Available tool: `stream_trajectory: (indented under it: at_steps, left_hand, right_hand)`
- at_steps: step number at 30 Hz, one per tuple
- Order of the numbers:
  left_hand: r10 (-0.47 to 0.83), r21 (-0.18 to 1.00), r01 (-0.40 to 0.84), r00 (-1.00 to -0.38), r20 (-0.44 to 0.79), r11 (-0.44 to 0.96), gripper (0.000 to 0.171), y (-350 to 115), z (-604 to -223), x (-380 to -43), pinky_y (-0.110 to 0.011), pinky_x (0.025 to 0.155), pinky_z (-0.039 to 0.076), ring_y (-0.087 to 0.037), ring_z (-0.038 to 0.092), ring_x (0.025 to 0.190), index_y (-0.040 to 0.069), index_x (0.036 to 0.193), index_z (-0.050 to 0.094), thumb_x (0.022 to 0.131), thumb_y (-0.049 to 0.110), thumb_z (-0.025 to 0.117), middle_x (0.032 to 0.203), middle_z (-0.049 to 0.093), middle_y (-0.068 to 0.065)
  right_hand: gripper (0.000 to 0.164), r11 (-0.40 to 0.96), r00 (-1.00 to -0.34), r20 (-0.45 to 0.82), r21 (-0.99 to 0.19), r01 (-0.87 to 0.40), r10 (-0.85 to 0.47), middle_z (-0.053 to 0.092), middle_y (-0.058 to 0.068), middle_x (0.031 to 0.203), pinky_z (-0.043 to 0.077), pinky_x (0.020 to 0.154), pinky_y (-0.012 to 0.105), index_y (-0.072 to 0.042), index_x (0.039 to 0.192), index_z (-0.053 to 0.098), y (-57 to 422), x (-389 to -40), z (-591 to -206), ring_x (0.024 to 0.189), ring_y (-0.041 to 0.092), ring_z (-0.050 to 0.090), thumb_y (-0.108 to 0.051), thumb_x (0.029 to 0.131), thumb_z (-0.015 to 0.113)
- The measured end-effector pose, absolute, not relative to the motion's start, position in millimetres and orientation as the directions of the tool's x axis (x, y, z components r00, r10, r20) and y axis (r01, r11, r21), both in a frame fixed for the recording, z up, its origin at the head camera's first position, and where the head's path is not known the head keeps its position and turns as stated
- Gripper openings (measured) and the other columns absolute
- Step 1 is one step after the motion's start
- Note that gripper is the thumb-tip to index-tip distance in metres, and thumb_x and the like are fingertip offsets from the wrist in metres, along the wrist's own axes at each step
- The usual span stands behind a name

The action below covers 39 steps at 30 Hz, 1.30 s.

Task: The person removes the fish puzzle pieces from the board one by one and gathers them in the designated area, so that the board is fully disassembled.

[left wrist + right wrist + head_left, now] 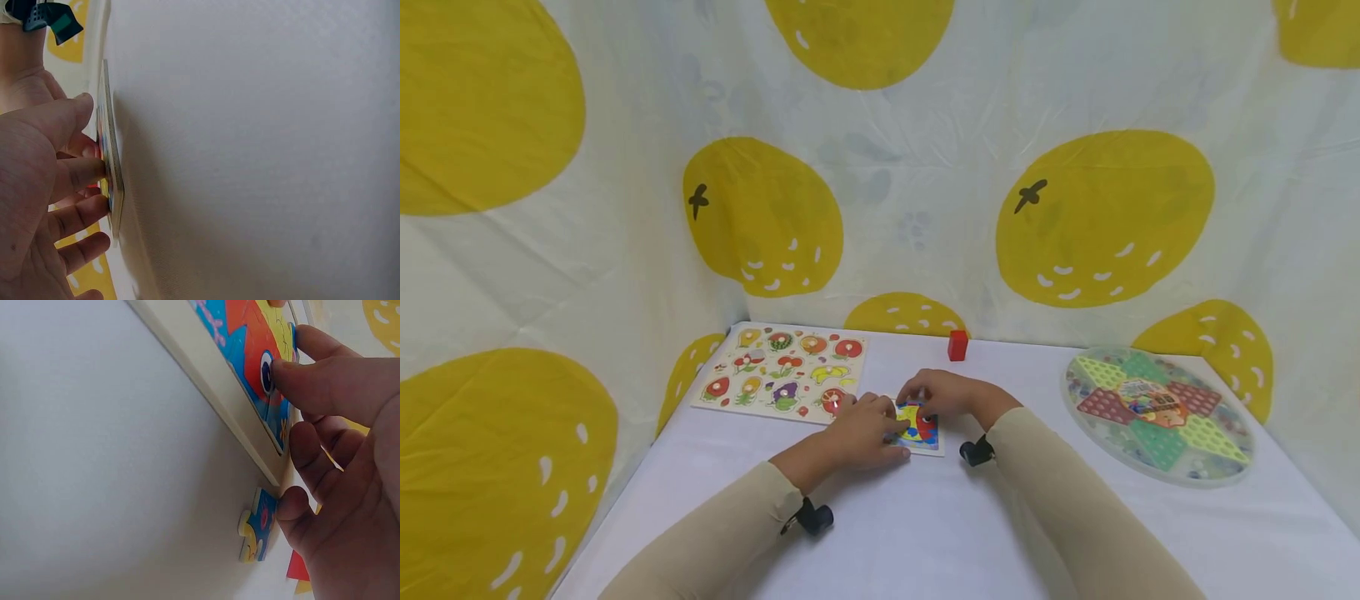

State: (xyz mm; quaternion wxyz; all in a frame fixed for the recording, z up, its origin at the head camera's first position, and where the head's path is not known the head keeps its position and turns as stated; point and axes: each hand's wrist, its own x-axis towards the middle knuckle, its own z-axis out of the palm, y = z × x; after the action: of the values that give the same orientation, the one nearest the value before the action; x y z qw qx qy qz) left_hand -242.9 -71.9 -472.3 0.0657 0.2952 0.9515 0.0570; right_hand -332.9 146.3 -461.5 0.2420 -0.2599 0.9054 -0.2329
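A small jigsaw board [931, 451] with a colourful fish picture lies on the table between both hands. My left hand [868, 432] rests at its left side; in the left wrist view the fingertips [94, 206] touch its face and the thumb is extended. My right hand [946, 392] reaches over its far right part. In the right wrist view, the thumb [290, 375] presses beside the fish's eye, and another finger touches the far edge. A loose blue and yellow puzzle piece [264, 519] lies on the table beside the board, near the right hand's fingers; the head view hides it.
A fruit peg puzzle [782, 367] lies at the back left. Near the back edge stands a small red block [957, 346]. A round clear game board [1157, 417] with coloured triangles lies at right. A curtain with yellow fruit [1105, 218] hangs behind the white table.
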Motion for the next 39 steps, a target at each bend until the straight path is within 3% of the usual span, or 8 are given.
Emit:
stream_trajectory:
  at_steps: [20,29,39]
  left_hand:
    - [0.568,0.158,0.55,-0.817,-0.104,0.82,0.06,-70.4,-468.7,-244.5,-0.05,0.105,0.037,-0.02,0.048,0.132,0.036,0.149,0.064,0.097,0.065,0.069,0.135,0.062,0.003]
    - [0.563,0.149,0.547,-0.819,-0.11,0.824,0.059,-70.3,-465.5,-243.3,-0.049,0.102,0.038,-0.021,0.048,0.131,0.036,0.148,0.065,0.097,0.064,0.07,0.133,0.062,0.003]
    - [0.563,0.136,0.549,-0.818,-0.113,0.825,0.057,-69.9,-462.6,-241.4,-0.045,0.097,0.039,-0.02,0.049,0.13,0.037,0.147,0.066,0.097,0.063,0.07,0.13,0.063,0.003]
  right_hand:
    - [0.04,0.743,-0.744,-0.311,-0.57,-0.352,-0.591,0.062,-0.005,0.12,0.054,0.099,0.042,-0.036,0.117,0.075,146.2,-332.8,-459.2,0.114,0.021,0.056,-0.004,0.094,0.08]
    - [0.04,0.773,-0.785,-0.307,-0.552,-0.315,-0.539,0.068,-0.008,0.118,0.058,0.095,0.038,-0.039,0.117,0.079,146.1,-333.0,-460.8,0.119,0.02,0.059,-0.008,0.092,0.084]
    - [0.029,0.735,-0.808,-0.241,-0.604,-0.308,-0.537,0.072,-0.008,0.108,0.059,0.089,0.033,-0.029,0.122,0.08,149.2,-330.0,-459.1,0.108,0.017,0.063,-0.012,0.099,0.077]
